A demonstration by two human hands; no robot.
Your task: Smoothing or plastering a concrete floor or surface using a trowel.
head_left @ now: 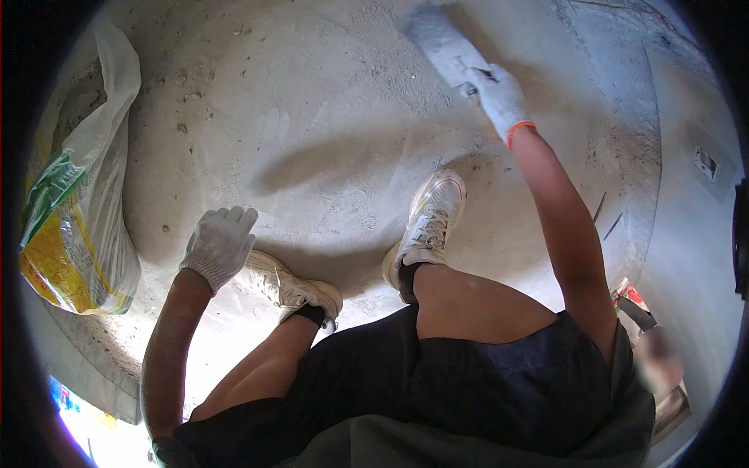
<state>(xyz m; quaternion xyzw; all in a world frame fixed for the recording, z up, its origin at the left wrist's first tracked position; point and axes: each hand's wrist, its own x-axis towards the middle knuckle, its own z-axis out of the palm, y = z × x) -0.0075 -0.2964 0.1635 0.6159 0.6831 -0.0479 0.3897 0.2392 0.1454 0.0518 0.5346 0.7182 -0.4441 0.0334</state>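
Observation:
My right hand (499, 93), in a white knit glove with an orange cuff, is stretched forward and grips the handle of a flat grey trowel (438, 40). The blurred blade lies against the grey cement surface (328, 125) near the top of the view. My left hand (220, 243), in a matching white glove, hangs with its fingers loosely apart above the floor, close to my left shoe (290, 288). It holds nothing. My right shoe (427, 226) is planted further forward. I am crouched in dark shorts, both knees bent.
An opened white, yellow and green sack (74, 203) stands at the left. A grey wall (694, 234) with a small white wall fitting (706, 164) runs along the right. Two thin dark rods (607, 218) lie by the wall's base. Red and dark debris (636, 308) sits at the lower right.

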